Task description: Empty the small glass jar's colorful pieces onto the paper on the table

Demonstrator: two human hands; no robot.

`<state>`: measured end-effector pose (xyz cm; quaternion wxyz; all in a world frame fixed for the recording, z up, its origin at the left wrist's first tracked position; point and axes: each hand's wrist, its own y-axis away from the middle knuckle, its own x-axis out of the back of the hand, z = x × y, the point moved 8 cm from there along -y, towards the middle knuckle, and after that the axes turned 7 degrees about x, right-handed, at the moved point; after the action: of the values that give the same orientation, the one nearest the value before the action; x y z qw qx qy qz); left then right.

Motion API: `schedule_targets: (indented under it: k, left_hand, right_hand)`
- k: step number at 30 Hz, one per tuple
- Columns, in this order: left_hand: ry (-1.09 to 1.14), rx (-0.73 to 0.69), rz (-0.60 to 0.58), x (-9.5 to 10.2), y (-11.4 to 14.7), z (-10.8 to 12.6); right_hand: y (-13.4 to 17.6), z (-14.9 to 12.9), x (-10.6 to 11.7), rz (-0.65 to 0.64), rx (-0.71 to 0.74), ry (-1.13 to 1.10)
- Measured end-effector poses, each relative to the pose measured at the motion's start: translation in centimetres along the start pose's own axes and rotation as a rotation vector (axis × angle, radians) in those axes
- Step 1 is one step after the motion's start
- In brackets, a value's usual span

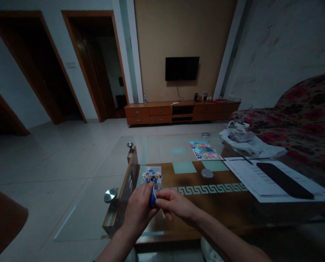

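Observation:
Over the near part of the glass-topped table [195,218], both hands are together on a small blue thing with a clear plastic-like part [153,198]; its exact kind is hidden by the fingers. My left hand [140,203] is wrapped round its blue side. From the right, my right hand [176,204] pinches the clear part. Just beyond the hands lies a pile of small blue, white and tan pieces [151,175], which look like jigsaw pieces, on a pale sheet. A round silver lid [207,173] lies flat farther right.
Behind the lid are a colourful printed sheet [203,151] and a clear jar [206,138]. Papers [241,174] with a dark flat case [284,180] lie at right, below a white plastic bag [250,143]. Metal table supports [110,195] stand left, a flowered sofa [310,109] right.

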<state>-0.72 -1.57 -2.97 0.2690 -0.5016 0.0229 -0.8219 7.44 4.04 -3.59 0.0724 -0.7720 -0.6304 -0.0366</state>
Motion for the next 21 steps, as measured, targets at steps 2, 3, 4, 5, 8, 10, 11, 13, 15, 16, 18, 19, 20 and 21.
schedule_targets:
  k: [2, 3, 4, 5, 8, 10, 11, 13, 15, 16, 18, 19, 20, 21]
  left_hand:
    - [0.162, 0.016, -0.142, -0.5, 0.0, -0.6]
    - [0.23, 0.024, -0.234, -0.9, 0.2, -0.9]
    - [0.278, 0.028, -0.323, -1.3, 0.4, -1.1]
    - [0.304, 0.026, -0.397, -1.7, 0.7, -1.3]
    - [0.296, 0.023, -0.447, -2.1, 1.1, -1.7]
    - [0.279, 0.018, -0.374, -1.8, 1.0, -1.9]
    - [0.266, 0.003, -0.331, -1.6, 0.8, -1.8]
    - [0.219, -0.053, -0.24, -1.2, 0.4, -1.5]
    - [0.153, -0.108, -0.145, -0.7, 0.1, -1.1]
    - [0.123, -0.124, -0.098, -0.5, -0.1, -1.0]
    - [0.085, -0.128, -0.013, -0.1, -0.2, -0.9]
    - [0.082, -0.121, 0.016, 0.0, -0.3, -0.9]
    - [0.092, -0.111, 0.032, 0.1, -0.2, -0.9]
    - [0.114, -0.098, 0.036, 0.2, -0.2, -0.9]
  right_hand:
    - [0.6, -0.7, 0.1, -0.089, 0.092, 0.163]
    - [1.0, -0.9, 0.1, -0.132, 0.145, 0.271]
    - [1.3, -1.0, 0.1, -0.169, 0.191, 0.378]
    - [1.5, -0.7, 0.0, -0.207, 0.22, 0.471]
    - [1.7, 0.9, -0.4, -0.285, 0.224, 0.611]
    - [1.2, 1.4, -0.5, -0.27, 0.225, 0.63]
    - [1.0, 1.5, -0.5, -0.249, 0.23, 0.618]
    - [0.5, 1.3, -0.5, -0.18, 0.231, 0.576]
    - [0.1, 0.8, -0.3, -0.063, 0.217, 0.54]
    - [0.1, 0.6, -0.1, 0.014, 0.212, 0.532]
    - [0.3, 0.0, 0.1, 0.169, 0.21, 0.548]
    - [0.4, -0.3, 0.2, 0.23, 0.211, 0.571]
    - [0.6, -0.6, 0.2, 0.275, 0.211, 0.601]
    - [0.8, -0.8, 0.2, 0.299, 0.212, 0.637]
